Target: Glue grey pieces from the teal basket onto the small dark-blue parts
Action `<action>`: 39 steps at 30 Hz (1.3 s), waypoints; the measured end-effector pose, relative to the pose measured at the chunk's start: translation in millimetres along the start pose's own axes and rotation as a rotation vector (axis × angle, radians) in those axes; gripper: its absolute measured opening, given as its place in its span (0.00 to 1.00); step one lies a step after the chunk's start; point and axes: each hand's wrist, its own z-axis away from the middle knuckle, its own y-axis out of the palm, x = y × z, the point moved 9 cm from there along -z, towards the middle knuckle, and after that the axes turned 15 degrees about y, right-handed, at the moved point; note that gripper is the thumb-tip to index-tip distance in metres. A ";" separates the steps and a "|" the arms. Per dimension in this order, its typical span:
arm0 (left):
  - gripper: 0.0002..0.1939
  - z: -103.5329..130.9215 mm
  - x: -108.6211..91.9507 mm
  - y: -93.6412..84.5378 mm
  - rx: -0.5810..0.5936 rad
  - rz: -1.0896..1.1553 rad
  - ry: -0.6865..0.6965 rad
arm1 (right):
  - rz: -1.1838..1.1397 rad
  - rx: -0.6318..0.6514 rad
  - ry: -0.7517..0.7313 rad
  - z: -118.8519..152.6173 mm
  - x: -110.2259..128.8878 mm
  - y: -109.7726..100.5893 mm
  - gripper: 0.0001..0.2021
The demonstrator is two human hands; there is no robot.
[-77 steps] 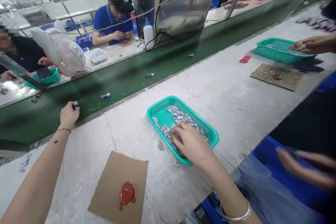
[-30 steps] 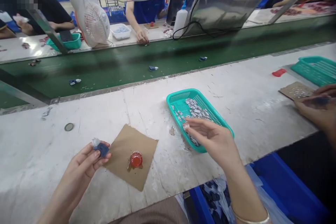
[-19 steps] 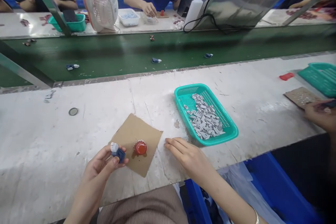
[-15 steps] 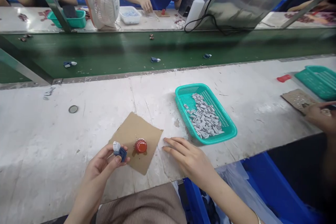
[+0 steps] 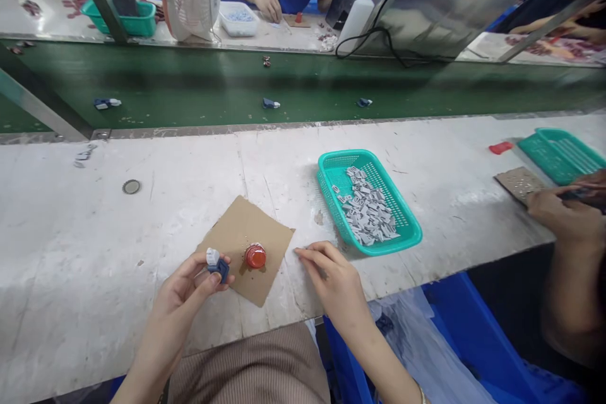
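A small dark-blue plastic part with a white end point(image 5: 218, 267) is pinched between the thumb and fingers of my left hand point(image 5: 192, 293). Just right of it, a red-orange round pot point(image 5: 255, 255) stands on a square of brown cardboard point(image 5: 241, 221). My right hand point(image 5: 334, 278) is low over the white tabletop, right of the cardboard, with thumb and fingertips pressed together. Whatever lies between those fingertips is too small to make out. Beyond that hand, a green basket point(image 5: 415, 237) holds many small grey plastic pieces point(image 5: 372, 211).
Behind the table runs a green conveyor belt point(image 5: 189, 91) carrying several blue-and-white parts. A bottle cap point(image 5: 131, 187) lies at left. At right, a co-worker's hands point(image 5: 568, 211) are near a second green basket point(image 5: 558, 154). Blue bins point(image 5: 473, 328) stand below the table edge.
My right hand has gone from spread fingers to a pinch at the tabletop. The parts on the belt have shifted left. My left hand still holds the blue-and-white part.
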 end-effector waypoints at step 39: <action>0.11 9.7 2.7 10.4 -0.071 0.131 0.033 | 0.021 0.290 -0.195 -12.5 80.6 24.8 0.09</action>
